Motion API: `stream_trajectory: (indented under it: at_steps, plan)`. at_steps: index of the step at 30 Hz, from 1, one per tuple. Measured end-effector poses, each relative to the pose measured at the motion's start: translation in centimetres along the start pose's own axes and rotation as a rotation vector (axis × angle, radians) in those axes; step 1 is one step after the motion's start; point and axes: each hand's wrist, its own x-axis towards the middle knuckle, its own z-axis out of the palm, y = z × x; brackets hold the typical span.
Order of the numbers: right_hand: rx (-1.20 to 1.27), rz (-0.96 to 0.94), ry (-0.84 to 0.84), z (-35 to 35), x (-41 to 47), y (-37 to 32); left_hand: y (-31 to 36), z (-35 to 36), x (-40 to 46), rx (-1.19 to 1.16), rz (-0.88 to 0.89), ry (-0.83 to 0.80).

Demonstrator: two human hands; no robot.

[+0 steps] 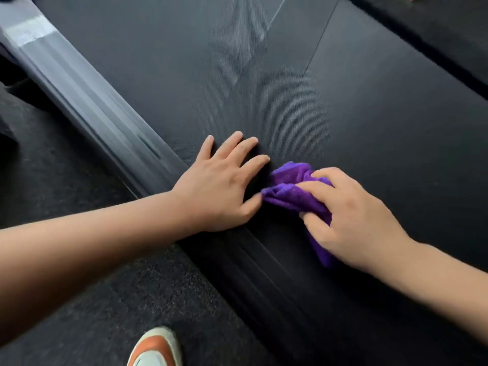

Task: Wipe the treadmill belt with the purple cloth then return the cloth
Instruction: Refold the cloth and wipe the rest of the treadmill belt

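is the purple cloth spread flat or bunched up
Bunched up. The purple cloth shows crumpled folds under the right hand, which grips it against the treadmill belt; none of it lies flat.

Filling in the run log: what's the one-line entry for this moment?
stage: wiping | right hand: bunched purple cloth on treadmill belt | left hand: flat, empty | cloth not returned

Place: a gym or home workout corner is showing; which of the two cannot be told.
Main sign: a wide black ribbed treadmill belt (330, 107) is filling most of the view.
Beside the belt: a grey side rail (79, 101) is running along its left edge.
Left of the rail: dark speckled carpet floor (111, 299) is lying there.
On the carpet: an orange-and-white sports shoe (155, 348) is standing.
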Motion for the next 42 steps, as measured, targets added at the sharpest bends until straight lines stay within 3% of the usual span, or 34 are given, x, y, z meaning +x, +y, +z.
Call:
stream_trajectory:
  at_steps: [5, 10, 18, 21, 27, 31, 34, 38, 42]
  plan:
    - [0.050, 0.138, 0.134, 1.4, 2.1, -2.0, 0.3, 0.0, -0.1, 0.002, -0.028, 0.013]
    - [0.075, 0.084, 0.061, 1.2, -1.8, -2.0, 0.6, 0.0, -0.7, 0.006, -0.171, 0.038]
    - [0.093, 0.378, 0.191, 1.0, 4.0, -2.8, 0.6, -0.5, -0.1, -0.071, -0.255, -0.020]
    - [0.060, 0.295, 0.191, 1.7, 5.4, -4.9, 0.8, -0.7, 0.0, -0.066, -0.260, -0.049]
    - [0.030, 0.102, 0.021, 0.9, 0.8, -4.0, 0.7, -1.1, 0.1, -0.080, -0.262, -0.119]
    - [0.041, 0.316, 0.079, 0.2, 2.9, -3.2, -0.2, -1.6, 0.2, -0.086, -0.243, -0.097]
    - [0.076, 0.374, 0.152, 0.4, 7.5, -4.2, -2.9, -2.5, 0.9, -0.060, -0.252, -0.043]
    - [0.060, 0.275, 0.140, 1.1, 12.2, -7.6, -7.5, -3.5, 1.5, 0.003, -0.355, -0.047]
    - [0.001, -0.031, -0.006, 1.8, 10.4, -9.4, -10.5, -3.4, 1.2, -0.010, -0.451, -0.071]
